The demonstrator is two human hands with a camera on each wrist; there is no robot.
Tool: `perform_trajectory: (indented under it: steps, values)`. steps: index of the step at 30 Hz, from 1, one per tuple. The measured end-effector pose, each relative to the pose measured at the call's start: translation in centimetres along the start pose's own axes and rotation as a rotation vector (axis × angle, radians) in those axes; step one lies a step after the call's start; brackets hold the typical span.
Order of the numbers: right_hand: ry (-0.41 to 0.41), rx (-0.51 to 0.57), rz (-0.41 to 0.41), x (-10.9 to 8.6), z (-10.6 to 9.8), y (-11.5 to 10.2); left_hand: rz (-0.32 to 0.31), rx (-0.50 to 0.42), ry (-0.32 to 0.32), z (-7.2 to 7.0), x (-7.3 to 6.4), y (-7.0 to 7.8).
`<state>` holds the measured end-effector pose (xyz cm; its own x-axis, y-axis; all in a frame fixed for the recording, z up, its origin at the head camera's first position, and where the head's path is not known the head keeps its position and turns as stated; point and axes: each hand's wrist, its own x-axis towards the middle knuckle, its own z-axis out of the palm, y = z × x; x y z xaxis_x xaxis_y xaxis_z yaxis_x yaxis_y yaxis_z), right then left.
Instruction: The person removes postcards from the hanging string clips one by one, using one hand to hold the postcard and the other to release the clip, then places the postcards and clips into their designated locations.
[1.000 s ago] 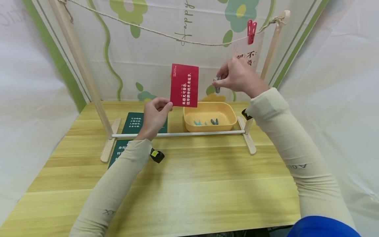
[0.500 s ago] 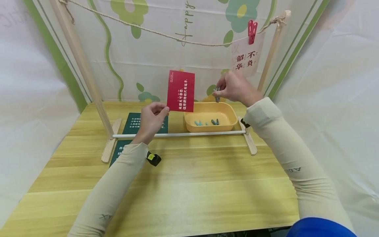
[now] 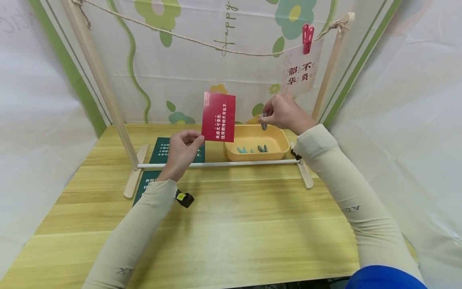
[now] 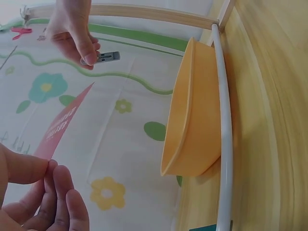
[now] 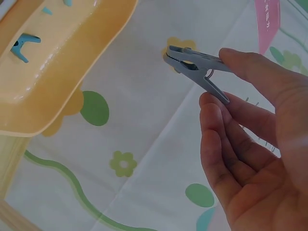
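My left hand pinches a red card with white lettering by its lower left corner, holding it up in front of the yellow bin. To the right, my right hand pinches a grey clothespin between thumb and fingers. In the right wrist view this clothespin points its toothed end away from the hand, thumb on one handle and fingertips at the other. A rope sags between two wooden posts above both hands. At its right end a red clothespin holds a pale card.
The yellow bin behind the white crossbar contains several blue-green clothespins. Two dark green cards lie by the left foot of the frame. Wooden posts rise at either side. A flowered cloth hangs behind.
Both hands have come down; the left, with the red card, also shifts slightly left. The right hand still holds the grey clothespin, and more of the hanging pale card shows above it.
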<state>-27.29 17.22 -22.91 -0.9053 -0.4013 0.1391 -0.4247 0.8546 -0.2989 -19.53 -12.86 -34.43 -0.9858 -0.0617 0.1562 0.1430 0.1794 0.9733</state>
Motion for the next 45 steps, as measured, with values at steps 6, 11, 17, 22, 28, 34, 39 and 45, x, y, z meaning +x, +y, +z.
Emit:
perform_trajectory:
  steps: [6, 11, 17, 22, 28, 34, 39, 45]
  values:
    - [0.0, -0.004, -0.001, 0.0, 0.7, 0.5, -0.041, 0.002, 0.001, -0.5, -0.5, -0.6]
    - [-0.004, -0.01, 0.016, 0.0, 1.1, 0.9, -0.042, 0.006, 0.016, -1.0, -1.0, -0.9]
    - [-0.026, -0.007, 0.028, 0.2, 1.7, 1.3, -0.059, 0.011, 0.027, -1.6, -1.4, -1.3]
    - [-0.038, -0.011, 0.024, 0.1, 2.4, 1.6, -0.083, 0.033, 0.026, -1.8, -1.5, -1.7]
    - [-0.063, -0.041, 0.041, 0.2, 3.5, 2.4, -0.125, 0.046, 0.025, -2.2, -2.1, -2.2]
    - [-0.083, -0.063, 0.019, 0.4, 4.3, 3.4, -0.116, 0.062, 0.023, -2.9, -2.6, -2.4]
    - [-0.089, -0.061, 0.017, 0.3, 4.7, 4.1, -0.118, 0.073, 0.013, -3.5, -2.9, -2.4]
    - [-0.103, -0.061, 0.037, 0.4, 5.1, 4.5, -0.133, 0.099, 0.0, -3.8, -3.5, -2.4]
